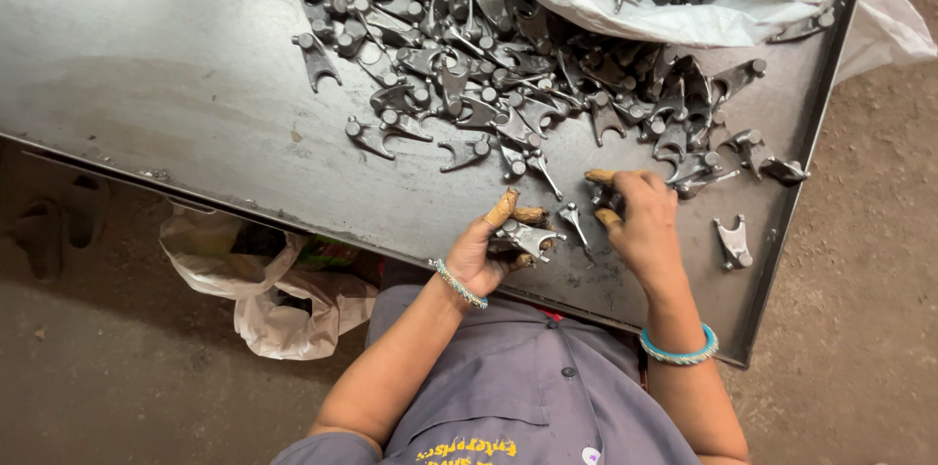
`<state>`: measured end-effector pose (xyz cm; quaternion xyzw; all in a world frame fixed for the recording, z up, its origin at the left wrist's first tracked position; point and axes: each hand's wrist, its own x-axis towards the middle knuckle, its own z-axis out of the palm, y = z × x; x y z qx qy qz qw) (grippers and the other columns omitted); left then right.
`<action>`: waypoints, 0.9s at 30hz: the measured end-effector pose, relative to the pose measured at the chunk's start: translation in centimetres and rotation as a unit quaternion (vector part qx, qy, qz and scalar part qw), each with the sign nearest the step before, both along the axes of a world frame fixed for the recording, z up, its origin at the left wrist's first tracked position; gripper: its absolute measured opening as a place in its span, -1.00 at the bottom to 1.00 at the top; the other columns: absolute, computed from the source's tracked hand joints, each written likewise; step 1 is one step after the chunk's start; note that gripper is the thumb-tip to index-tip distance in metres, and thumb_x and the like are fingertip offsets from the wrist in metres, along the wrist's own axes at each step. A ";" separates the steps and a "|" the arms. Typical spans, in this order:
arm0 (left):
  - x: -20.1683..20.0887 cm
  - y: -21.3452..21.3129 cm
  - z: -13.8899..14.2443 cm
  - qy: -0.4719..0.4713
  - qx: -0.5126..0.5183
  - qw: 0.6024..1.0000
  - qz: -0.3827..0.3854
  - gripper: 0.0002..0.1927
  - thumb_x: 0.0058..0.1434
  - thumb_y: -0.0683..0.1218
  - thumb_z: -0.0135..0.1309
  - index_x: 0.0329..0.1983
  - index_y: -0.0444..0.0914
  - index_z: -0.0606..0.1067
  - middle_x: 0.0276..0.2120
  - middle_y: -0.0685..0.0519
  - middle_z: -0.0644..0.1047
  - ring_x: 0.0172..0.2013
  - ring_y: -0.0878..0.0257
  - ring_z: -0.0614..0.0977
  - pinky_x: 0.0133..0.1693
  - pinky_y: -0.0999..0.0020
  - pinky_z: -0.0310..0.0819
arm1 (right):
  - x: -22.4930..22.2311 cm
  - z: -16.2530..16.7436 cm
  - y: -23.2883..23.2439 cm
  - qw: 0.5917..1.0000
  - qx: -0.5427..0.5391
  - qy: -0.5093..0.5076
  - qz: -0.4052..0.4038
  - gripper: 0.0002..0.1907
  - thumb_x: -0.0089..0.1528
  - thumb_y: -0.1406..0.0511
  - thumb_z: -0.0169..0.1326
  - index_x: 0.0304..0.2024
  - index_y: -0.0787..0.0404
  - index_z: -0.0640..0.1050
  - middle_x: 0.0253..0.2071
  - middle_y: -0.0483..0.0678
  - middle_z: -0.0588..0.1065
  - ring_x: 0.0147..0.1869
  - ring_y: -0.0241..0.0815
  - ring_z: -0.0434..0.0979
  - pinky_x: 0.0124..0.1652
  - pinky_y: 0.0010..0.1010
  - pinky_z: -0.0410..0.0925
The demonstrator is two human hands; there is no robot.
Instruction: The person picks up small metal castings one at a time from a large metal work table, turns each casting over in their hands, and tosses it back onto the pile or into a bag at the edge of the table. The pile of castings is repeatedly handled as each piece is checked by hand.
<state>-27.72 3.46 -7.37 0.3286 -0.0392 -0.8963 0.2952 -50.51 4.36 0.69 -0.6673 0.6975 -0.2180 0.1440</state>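
My left hand, with tan finger guards, grips a grey forked metal part just above the near edge of the steel table. My right hand, also wearing finger guards, reaches into the near edge of the pile of forked metal parts and closes its fingers on one part. A small loose part lies between the two hands. Both wrists wear turquoise bangles.
A white sack holding more parts lies open at the table's far right. One lone part sits near the right rim. Crumpled plastic bags lie on the dirt floor under the table's near edge.
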 end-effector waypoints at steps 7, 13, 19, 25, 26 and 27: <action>-0.3 -0.3 1.4 0.013 -0.038 0.999 -0.030 -0.52 0.36 0.19 0.10 0.02 -0.30 0.61 -0.19 0.00 0.67 -0.24 0.24 0.69 -0.32 0.31 0.59 | -1.6 -4.0 1.8 0.805 -0.016 -0.592 -0.039 -0.57 0.12 0.62 0.12 -0.01 0.18 0.54 0.12 -0.01 0.57 0.21 -0.11 0.56 0.14 -0.29 0.47; -0.1 -0.7 2.9 0.045 -0.094 0.994 -0.044 -0.50 0.37 0.12 0.10 0.23 -0.28 0.53 -0.14 0.00 0.65 -0.18 0.27 0.70 -0.20 0.33 0.64 | -4.5 -7.1 4.0 0.589 0.002 -0.803 -0.088 -0.53 0.14 0.62 0.22 0.07 0.24 0.52 0.14 0.12 0.56 0.15 -0.03 0.58 0.05 -0.25 0.50; -1.1 -0.4 3.0 0.079 -0.093 0.989 -0.078 -0.48 0.41 0.10 0.08 0.29 -0.31 0.49 -0.09 0.00 0.65 -0.14 0.29 0.68 -0.16 0.36 0.62 | -4.2 -7.3 4.3 0.620 0.027 -0.774 -0.125 -0.54 0.18 0.50 0.24 0.14 0.28 0.54 0.08 0.09 0.56 0.11 -0.04 0.62 0.03 -0.27 0.52; -1.6 -0.2 2.0 0.082 -0.054 0.991 -0.093 -0.50 0.41 0.10 0.08 0.17 -0.40 0.53 -0.04 -0.04 0.65 -0.10 0.25 0.69 -0.09 0.32 0.64 | -3.0 -7.7 4.5 0.687 0.062 -0.711 -0.135 -0.65 0.27 0.40 0.23 0.11 0.34 0.57 -0.12 -0.05 0.55 -0.19 -0.28 0.56 -0.24 -0.43 0.50; -1.6 -0.1 1.9 0.080 -0.047 0.991 -0.092 -0.51 0.41 0.10 0.08 0.15 -0.40 0.53 -0.04 -0.05 0.65 -0.10 0.24 0.69 -0.10 0.30 0.65 | -3.1 -8.0 4.7 0.689 0.067 -0.707 -0.145 -0.68 0.28 0.39 0.23 0.08 0.34 0.57 -0.15 -0.06 0.55 -0.25 -0.30 0.55 -0.29 -0.45 0.48; -1.5 0.0 1.7 0.081 -0.049 0.991 -0.092 -0.52 0.40 0.10 0.08 0.14 -0.39 0.54 -0.04 -0.05 0.65 -0.11 0.24 0.69 -0.12 0.29 0.65 | -3.2 -8.2 4.8 0.690 0.072 -0.704 -0.155 -0.70 0.28 0.38 0.22 0.05 0.34 0.57 -0.18 -0.07 0.55 -0.31 -0.31 0.53 -0.33 -0.47 0.47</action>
